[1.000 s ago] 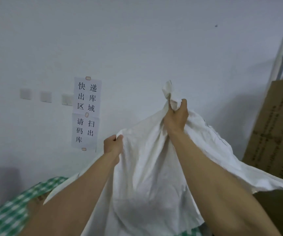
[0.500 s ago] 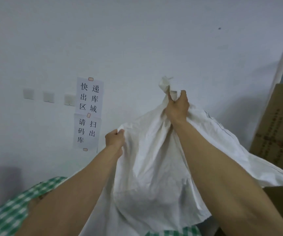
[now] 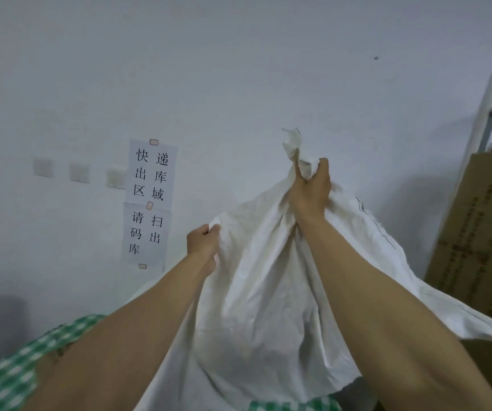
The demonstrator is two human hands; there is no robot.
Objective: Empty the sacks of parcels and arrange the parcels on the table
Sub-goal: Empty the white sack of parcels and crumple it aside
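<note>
The right hand (image 3: 310, 188) is clenched round a bunched top corner of the sack (image 3: 262, 292). Its fingers are wrapped tight, and a twisted tuft of the weave sticks up above the fist. The left hand (image 3: 203, 244), lower and to the left, grasps the sack's other top corner, thumb over the fold and fingers curled behind it. Both bare forearms (image 3: 372, 292) reach up and forward from the bottom of the view.

Between the 2 hands the sack's upper edge slopes up from left to right. The sack hangs in the air from both grips, in front of the wall (image 3: 238, 69). Its white cloth is slack and creased and bellies out below the hands. Its right side spreads as a flap toward the right edge of the view, across the lower front of a brown box (image 3: 475, 232). A thin dark line runs down that right side. Whether anything is inside the sack cannot be told.

Under the left forearm, at the bottom left, lies a green checked cloth (image 3: 7, 378); a strip of the same pattern shows below the sack's hem.

On the wall left of the sack, 2 paper sheets (image 3: 152, 173) with printed characters hang 1 above the other, fixed by 3 bits of tape (image 3: 153, 142). Left of them are 3 plates (image 3: 80, 173) in a row, the nearest touching the upper sheet's left edge. The printed box stands on end at the right, and a white frame (image 3: 489, 108) rises behind it. A small dark spot (image 3: 376, 58) marks the wall high up.
</note>
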